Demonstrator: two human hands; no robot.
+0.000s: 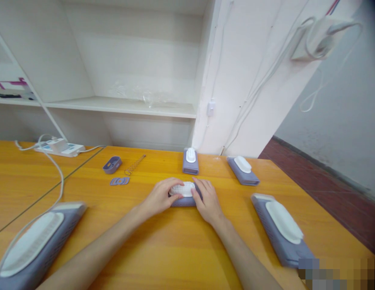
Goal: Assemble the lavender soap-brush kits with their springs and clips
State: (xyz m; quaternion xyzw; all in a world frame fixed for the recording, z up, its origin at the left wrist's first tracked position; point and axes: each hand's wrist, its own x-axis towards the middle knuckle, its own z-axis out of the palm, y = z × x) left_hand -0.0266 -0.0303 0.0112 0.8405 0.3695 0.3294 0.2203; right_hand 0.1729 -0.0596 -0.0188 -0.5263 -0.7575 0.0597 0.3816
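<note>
In the middle of the table lies a grey-purple block with a white, bumpy oval piece (184, 189) on its top. My left hand (165, 195) grips the left end of that piece, thumb at the front and fingers over the back. On the right end, my right hand (207, 199) closes round the block, its thumb against the white piece and its fingers behind. What lies under the fingers is hidden. Just beyond my hands stands a similar block (190, 166) with a white oval top.
Similar blocks lie at the back right (247, 177), right (276, 237) and left (53, 249). A purple-grey cup-like part (111, 164), a flat slotted plate (119, 181) and a thin coil (134, 164) lie back left. A power strip (65, 149) trails a cable (61, 177). White shelving (121, 106) stands behind.
</note>
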